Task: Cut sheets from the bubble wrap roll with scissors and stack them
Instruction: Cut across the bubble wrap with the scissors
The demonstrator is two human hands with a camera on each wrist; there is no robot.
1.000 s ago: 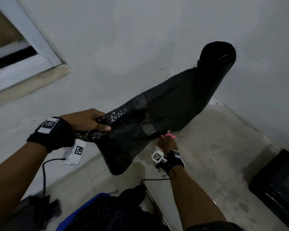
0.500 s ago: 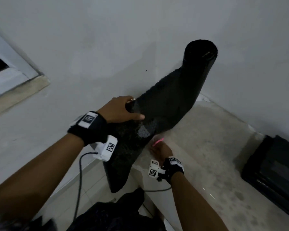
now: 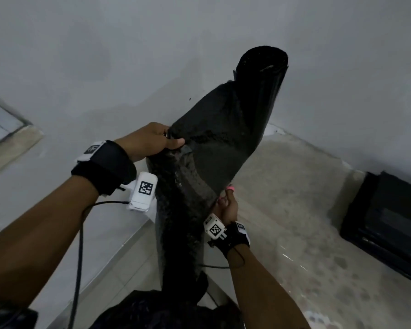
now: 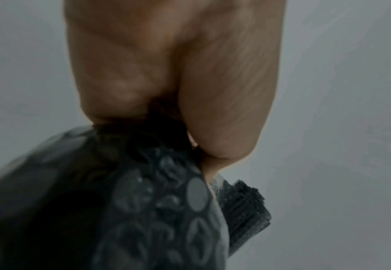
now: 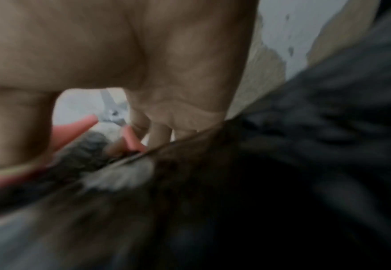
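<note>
Head view: black bubble wrap roll [image 3: 261, 74] stands upright at upper centre against the wall [image 3: 128, 55], its loose sheet [image 3: 199, 176] trailing down to lower centre. Since a second ago left hand [image 3: 150, 141] has shifted up the sheet toward the roll, fingers [image 4: 224, 109] pinching the top edge. Right hand [image 3: 228, 207] stays at the lower edge, fingers curled through the pink-handled scissors [image 5: 113, 113]; blades sit slightly parted. Likely the cut is starting, with no cut line visible yet. Concrete ledge [image 3: 306, 210] on the right, dark box [image 3: 384, 222] at far right, cable [image 3: 78, 245] dangling lower left. Slack sheet may snag the blades.
</note>
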